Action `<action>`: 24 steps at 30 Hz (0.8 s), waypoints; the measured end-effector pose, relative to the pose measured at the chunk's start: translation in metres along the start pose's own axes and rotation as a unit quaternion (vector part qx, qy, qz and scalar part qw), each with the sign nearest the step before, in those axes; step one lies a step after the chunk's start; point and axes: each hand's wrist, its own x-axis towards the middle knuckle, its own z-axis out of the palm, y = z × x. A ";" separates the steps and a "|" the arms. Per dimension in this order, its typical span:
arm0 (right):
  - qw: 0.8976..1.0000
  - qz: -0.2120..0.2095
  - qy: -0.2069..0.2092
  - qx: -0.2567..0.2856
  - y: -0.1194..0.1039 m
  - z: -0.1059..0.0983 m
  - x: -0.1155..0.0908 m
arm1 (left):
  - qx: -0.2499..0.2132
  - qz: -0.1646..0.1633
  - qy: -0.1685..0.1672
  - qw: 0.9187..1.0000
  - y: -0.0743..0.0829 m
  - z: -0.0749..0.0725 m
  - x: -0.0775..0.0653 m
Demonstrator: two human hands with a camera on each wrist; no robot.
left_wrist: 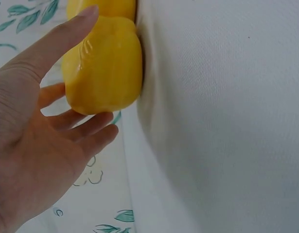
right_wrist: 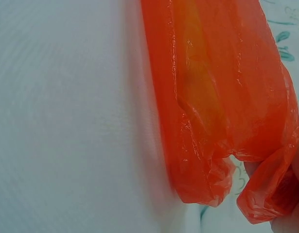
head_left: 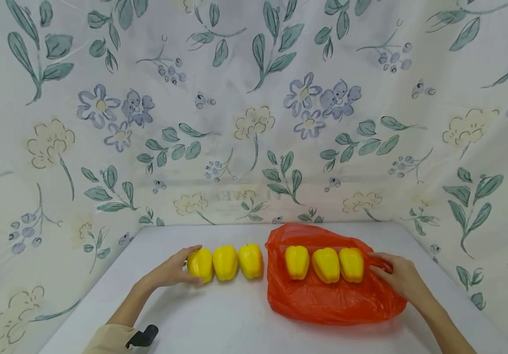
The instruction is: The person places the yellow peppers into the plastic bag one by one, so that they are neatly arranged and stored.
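Observation:
In the head view, three yellow bell peppers stand in a row left of a red plastic bag. My left hand is at the leftmost yellow bell pepper, thumb on its near side and fingers round the far side. In the left wrist view the thumb lies along this pepper, while the other fingers reach behind and past its end. My right hand grips the right edge of the bag, with bunched red plastic between the fingers. Three more yellow peppers lie at the bag.
Between my left hand and the bag are the middle pepper and the right pepper of the row. Everything is on a white table. A floral curtain hangs behind and at both sides. A black strap end sticks out from the left sleeve.

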 end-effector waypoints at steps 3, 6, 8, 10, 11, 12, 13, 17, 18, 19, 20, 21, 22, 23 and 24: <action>1.000 0.005 -0.004 0.003 0.000 0.001 -0.001 | 0.000 -0.015 0.001 1.000 0.000 0.002 0.000; 1.000 0.009 -0.007 0.009 -0.001 0.001 -0.001 | 0.010 -0.017 0.005 1.000 0.003 0.002 0.001; 1.000 0.009 -0.006 0.008 -0.001 0.001 -0.001 | 0.014 -0.018 0.008 1.000 0.005 0.002 0.002; 1.000 0.006 -0.003 0.007 -0.001 0.000 -0.001 | 0.016 -0.019 0.011 1.000 0.005 0.003 0.004; 1.000 0.005 -0.002 0.006 0.000 0.000 0.000 | 0.015 -0.021 0.012 1.000 0.005 0.003 0.005; 1.000 0.004 -0.001 0.006 0.000 0.000 0.000 | 0.015 -0.022 0.014 1.000 0.005 0.004 0.005; 1.000 0.004 -0.001 0.006 0.000 0.000 0.000 | 0.013 -0.024 0.014 1.000 0.005 0.004 0.005; 1.000 0.006 -0.002 0.008 0.000 0.000 0.000 | 0.008 -0.031 0.016 0.999 0.005 0.005 0.006; 1.000 0.005 -0.002 0.008 0.000 0.000 0.000 | 0.008 -0.032 0.015 0.999 0.005 0.005 0.006; 1.000 0.005 -0.001 0.008 0.000 0.000 0.000 | 0.007 -0.034 0.015 0.999 0.005 0.005 0.006; 1.000 0.004 0.001 0.007 0.000 0.000 0.000 | 0.007 -0.035 0.015 0.999 0.004 0.006 0.006; 1.000 0.002 0.002 0.007 0.000 0.000 0.000 | 0.007 -0.036 0.013 0.999 0.004 0.006 0.006; 1.000 0.001 0.002 0.006 0.000 -0.001 0.000 | 0.007 -0.036 0.012 0.999 0.004 0.006 0.006; 1.000 -0.001 0.003 0.005 0.000 0.000 0.000 | 0.006 -0.037 0.011 0.999 0.004 0.006 0.006; 1.000 -0.002 0.002 0.005 0.000 0.000 -0.001 | 0.006 -0.037 0.009 0.999 0.004 0.006 0.005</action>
